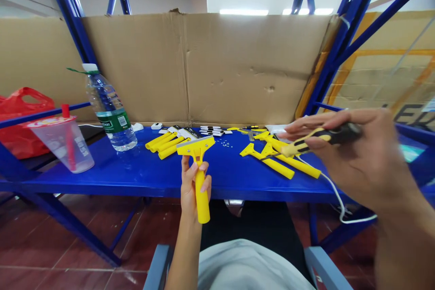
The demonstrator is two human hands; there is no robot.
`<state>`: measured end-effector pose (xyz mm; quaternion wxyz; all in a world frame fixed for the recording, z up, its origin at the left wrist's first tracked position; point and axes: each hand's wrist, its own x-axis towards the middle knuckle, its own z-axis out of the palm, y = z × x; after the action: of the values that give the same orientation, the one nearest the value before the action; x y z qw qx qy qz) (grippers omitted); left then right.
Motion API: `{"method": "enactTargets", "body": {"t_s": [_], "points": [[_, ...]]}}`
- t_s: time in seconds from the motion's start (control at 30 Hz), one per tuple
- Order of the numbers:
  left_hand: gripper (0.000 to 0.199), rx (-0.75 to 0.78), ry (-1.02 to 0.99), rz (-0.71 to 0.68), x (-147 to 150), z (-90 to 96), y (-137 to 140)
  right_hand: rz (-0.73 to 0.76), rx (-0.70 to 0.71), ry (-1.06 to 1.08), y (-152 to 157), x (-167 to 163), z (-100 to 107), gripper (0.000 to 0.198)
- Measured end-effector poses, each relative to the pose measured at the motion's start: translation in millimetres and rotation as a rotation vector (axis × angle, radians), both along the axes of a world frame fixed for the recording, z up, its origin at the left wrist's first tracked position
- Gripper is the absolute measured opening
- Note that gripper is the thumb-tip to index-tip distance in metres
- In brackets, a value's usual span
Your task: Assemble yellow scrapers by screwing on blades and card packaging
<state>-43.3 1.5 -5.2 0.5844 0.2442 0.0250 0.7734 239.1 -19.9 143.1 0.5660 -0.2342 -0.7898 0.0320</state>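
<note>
My left hand (188, 186) grips a yellow scraper (203, 204) by its upper handle, in front of the bench edge. Its wide head points up, with a metal strip along the top and two screws in its face. On the right, my right hand (365, 158), blurred, is closed around a screwdriver (307, 140) with a black and yellow handle. The shaft points left, above several yellow scraper handles (277, 166) on the bench. Further left lie several yellow scrapers (168, 148) with black-and-white covered heads. Small screws (224, 144) are scattered between the two groups.
On the blue bench (136, 174) stand a water bottle (113, 115) and a plastic cup (64, 142) with a red straw. A red bag (25, 122) is at far left. A white cable (336, 190) hangs over the right edge. Cardboard (238, 68) walls the back.
</note>
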Motion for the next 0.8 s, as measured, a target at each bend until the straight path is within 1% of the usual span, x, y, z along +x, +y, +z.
{"method": "enactTargets", "body": {"t_s": [0.07,0.17,0.23,0.27,0.33,0.43,0.57,0.7,0.8], "points": [[0.035,-0.011,0.019,0.004,4.7,0.4,-0.2,-0.055,0.083,0.024,-5.9,16.4,-4.1,0.046],[0.035,-0.034,0.042,0.015,15.6,1.8,-1.4,-0.095,0.197,0.191,-6.4,31.3,-11.1,0.056],[0.036,-0.052,0.054,0.009,24.0,2.5,-2.5,-0.124,0.258,0.305,-3.6,34.6,-16.9,0.060],[0.036,-0.060,0.063,0.002,28.2,2.5,-3.0,-0.124,0.288,0.322,-2.4,34.2,-19.6,0.061],[0.037,-0.072,0.082,-0.013,35.5,1.6,-3.7,-0.100,0.325,0.293,-2.1,29.7,-23.7,0.057],[0.043,-0.080,0.119,-0.016,42.9,-1.2,-3.7,-0.009,0.305,0.227,-8.2,14.8,-26.4,0.050],[0.048,-0.091,0.137,0.000,45.1,-2.8,-2.6,0.129,0.233,0.167,-19.3,-9.8,-29.3,0.052],[0.046,-0.104,0.132,-0.001,43.3,-0.2,-2.9,0.209,0.127,0.182,-22.9,-27.5,-36.8,0.047],[0.047,-0.119,0.154,0.005,43.4,1.5,-4.2,0.239,0.033,0.189,-21.7,-34.0,-44.1,0.038]]}}
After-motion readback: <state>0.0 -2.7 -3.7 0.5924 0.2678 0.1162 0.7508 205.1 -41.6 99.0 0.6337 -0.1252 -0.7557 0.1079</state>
